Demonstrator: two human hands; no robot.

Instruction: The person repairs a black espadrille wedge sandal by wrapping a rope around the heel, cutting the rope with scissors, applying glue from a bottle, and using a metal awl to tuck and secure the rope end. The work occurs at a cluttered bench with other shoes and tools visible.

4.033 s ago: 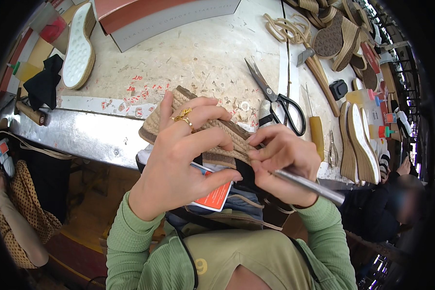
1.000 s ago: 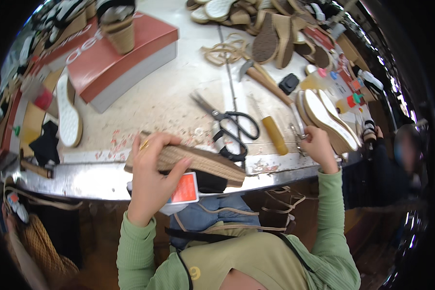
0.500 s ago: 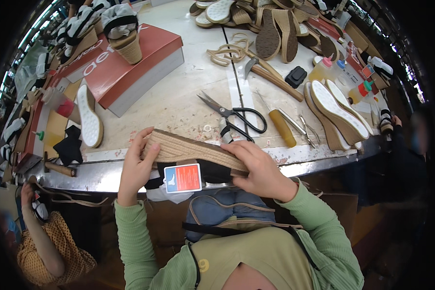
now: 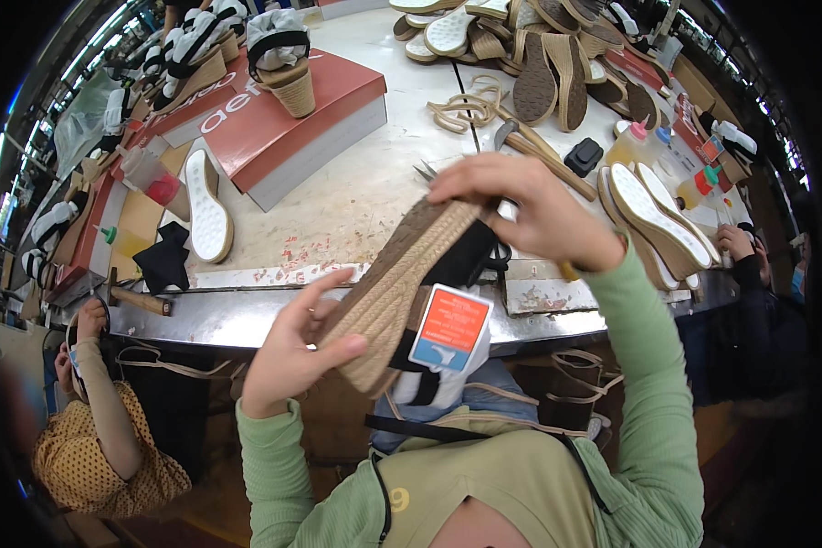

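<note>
Between my hands, above the table's front edge, I hold a wedge sandal (image 4: 411, 274) tilted on its side, brown sole to the upper left. Braided rope covers its wedge, and its straps are black. A red, white and blue hang tag (image 4: 451, 329) dangles from it, beside white wrapping paper. My left hand (image 4: 306, 342) grips the thick heel end, thumb on the rope side. At the raised toe end, my right hand (image 4: 521, 203) is wrapped over the sole. Behind that hand, the scissors (image 4: 425, 171) are mostly hidden.
A red shoe box (image 4: 292, 123) carries a wrapped sandal (image 4: 288, 64) at the left. White-topped wedge soles (image 4: 653, 215) lie right, near a hammer (image 4: 548, 155) and glue bottles (image 4: 630, 142). More soles (image 4: 548, 78) are heaped at the back. Co-workers' hands (image 4: 91, 320) show at both sides.
The sandal has turned from nearly level to a steep slant, its toe end swung up and away. My right hand rose with it; my left hand moved lower and rightward. The tag swung round.
</note>
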